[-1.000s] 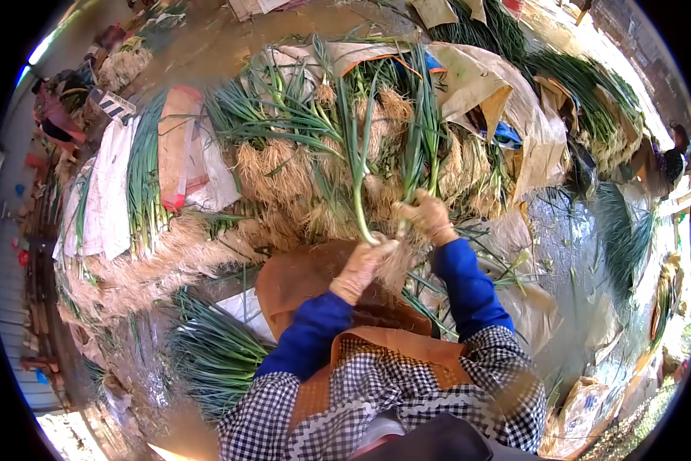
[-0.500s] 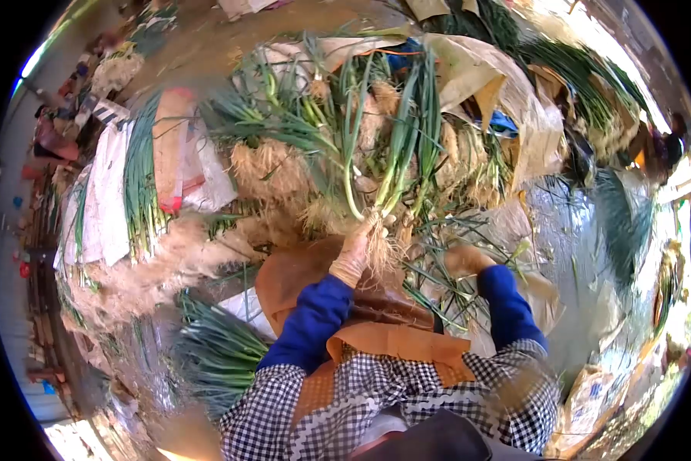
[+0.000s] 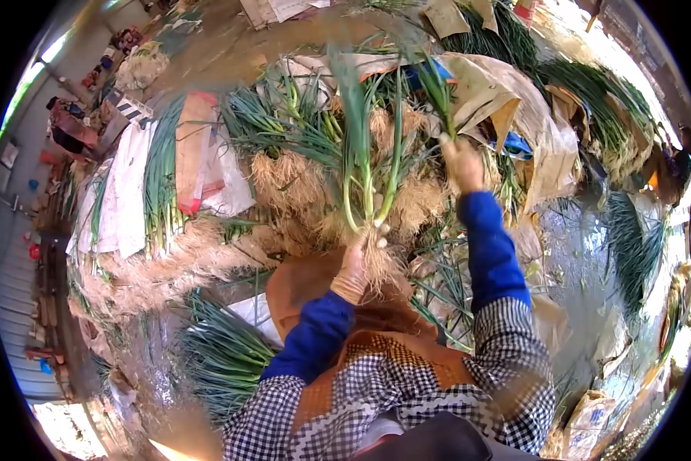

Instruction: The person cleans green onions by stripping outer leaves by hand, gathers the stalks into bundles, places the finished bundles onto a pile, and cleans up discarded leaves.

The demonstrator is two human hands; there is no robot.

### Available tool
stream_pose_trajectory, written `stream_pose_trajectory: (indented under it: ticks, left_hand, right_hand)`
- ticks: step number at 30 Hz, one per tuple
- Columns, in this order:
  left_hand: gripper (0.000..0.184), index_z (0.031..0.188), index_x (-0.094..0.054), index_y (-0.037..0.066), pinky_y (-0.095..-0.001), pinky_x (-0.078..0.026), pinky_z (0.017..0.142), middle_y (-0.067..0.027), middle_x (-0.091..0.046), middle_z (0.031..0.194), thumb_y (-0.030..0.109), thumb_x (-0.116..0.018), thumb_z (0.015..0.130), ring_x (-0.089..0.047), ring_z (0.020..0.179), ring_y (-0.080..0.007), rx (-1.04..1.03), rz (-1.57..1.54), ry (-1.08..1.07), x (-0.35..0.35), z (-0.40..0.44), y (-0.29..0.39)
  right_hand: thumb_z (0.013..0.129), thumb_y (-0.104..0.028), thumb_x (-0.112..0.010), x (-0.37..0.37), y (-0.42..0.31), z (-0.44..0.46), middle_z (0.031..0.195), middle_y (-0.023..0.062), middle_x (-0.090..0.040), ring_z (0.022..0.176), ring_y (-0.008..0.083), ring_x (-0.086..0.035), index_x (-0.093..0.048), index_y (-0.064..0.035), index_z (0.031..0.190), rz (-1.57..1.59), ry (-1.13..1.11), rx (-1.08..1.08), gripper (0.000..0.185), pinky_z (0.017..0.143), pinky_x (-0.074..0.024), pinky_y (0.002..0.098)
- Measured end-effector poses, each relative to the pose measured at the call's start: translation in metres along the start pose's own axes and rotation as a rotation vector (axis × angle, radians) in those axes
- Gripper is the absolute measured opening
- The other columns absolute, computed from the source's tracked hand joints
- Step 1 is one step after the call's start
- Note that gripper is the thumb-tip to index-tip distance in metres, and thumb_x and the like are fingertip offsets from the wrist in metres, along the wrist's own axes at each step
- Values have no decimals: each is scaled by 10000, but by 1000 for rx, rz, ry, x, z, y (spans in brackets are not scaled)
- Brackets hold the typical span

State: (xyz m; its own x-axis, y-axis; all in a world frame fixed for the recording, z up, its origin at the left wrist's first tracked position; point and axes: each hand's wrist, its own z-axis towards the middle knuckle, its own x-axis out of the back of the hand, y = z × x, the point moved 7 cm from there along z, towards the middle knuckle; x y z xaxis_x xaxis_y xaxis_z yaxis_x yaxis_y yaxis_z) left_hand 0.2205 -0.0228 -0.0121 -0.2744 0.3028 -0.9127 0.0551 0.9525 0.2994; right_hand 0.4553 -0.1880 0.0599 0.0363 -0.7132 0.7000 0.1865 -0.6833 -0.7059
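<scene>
My left hand (image 3: 351, 265) is closed around the lower end of a small bunch of green onions (image 3: 368, 184). Their pale, tangled roots (image 3: 380, 269) hang past my fingers above the brown apron, and the green leaves point away from me. Farther out and to the right, my right hand (image 3: 464, 165) is closed on green onion leaves (image 3: 440, 92), slightly blurred. Behind both hands lies a heap of rooted green onions (image 3: 284, 177).
White and tan sacks (image 3: 545, 146) cover part of the heap on the right. More green onions (image 3: 226, 357) lie beside my left arm. A wrapped row of onions (image 3: 161, 173) stands at the left. Wet plastic sheeting (image 3: 564, 261) spreads on the right.
My right hand has moved up and away from low on the right to the heap, where it now grips leaves. My left hand still holds its bunch, whose leaves have shifted.
</scene>
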Motion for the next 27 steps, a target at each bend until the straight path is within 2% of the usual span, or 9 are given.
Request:
stream_pose_trajectory:
  ticks: [3,5,7,12,18,21,23,25,27]
  left_hand:
    - [308,1148,-498,42,-260,-483,576,-85,-574,894,253,-452,928,-543,709,-161,94,183,17,4,-3,-39]
    - [271,1097,-524,68,-258,-468,587,-45,-573,858,250,-526,897,-521,670,-126,135,398,133,17,-7,-62]
    - [235,1069,-544,71,-246,-448,557,-27,-570,807,230,-528,896,-516,641,-115,-27,368,255,7,-16,-63]
    - [190,990,-569,44,-224,-403,494,-16,-554,757,202,-510,902,-474,573,-106,-35,249,253,40,2,-83]
    - [224,980,-497,20,-174,-363,409,-22,-466,689,233,-488,910,-415,516,-75,-92,73,172,14,5,-28]
    - [218,971,-487,20,-181,-354,399,-34,-432,704,230,-450,927,-388,503,-75,143,-2,60,6,0,-36]
    - [239,992,-479,20,-186,-348,392,-27,-413,689,246,-420,938,-383,499,-80,247,-203,-51,-4,-5,-54]
    - [261,1010,-478,35,-219,-362,401,-11,-399,650,268,-379,945,-403,491,-83,198,-67,143,3,-10,-61]
    - [252,999,-487,44,-235,-366,403,0,-416,639,259,-368,946,-420,474,-90,254,-203,-19,4,-5,-65]
  right_hand:
    - [858,-388,-528,-59,-17,-99,908,135,-608,708,273,-586,-449,-88,1242,605,-565,-456,494,667,-474,358]
    - [842,-536,-483,-78,-8,-107,698,77,-611,632,223,-603,-594,-8,910,433,-135,24,544,592,-464,336]
    - [872,-477,-444,-58,-20,-125,673,181,-603,645,335,-587,-608,-74,823,-212,97,105,438,601,-456,388]
    - [890,-316,-489,-32,-33,-184,472,118,-500,410,297,-506,-508,-87,602,-310,192,313,369,407,-402,384]
    - [858,-374,-498,15,60,-246,560,120,-568,548,299,-581,-548,-70,621,-627,-193,238,389,496,-442,409]
    - [891,-501,-385,-2,105,-223,872,187,-642,789,302,-631,-644,-22,869,-774,-645,92,545,662,-500,382]
    - [872,-590,-337,-28,40,-185,948,123,-636,854,252,-618,-522,-65,1119,454,-613,-228,609,687,-480,387]
    - [923,-424,-388,-89,25,-159,1148,140,-529,932,196,-563,-310,-9,1334,1161,-481,-659,590,735,-488,321]
    - [918,-254,-430,-107,2,-147,1047,118,-524,838,186,-542,-268,2,1336,910,-374,-60,516,679,-485,298]
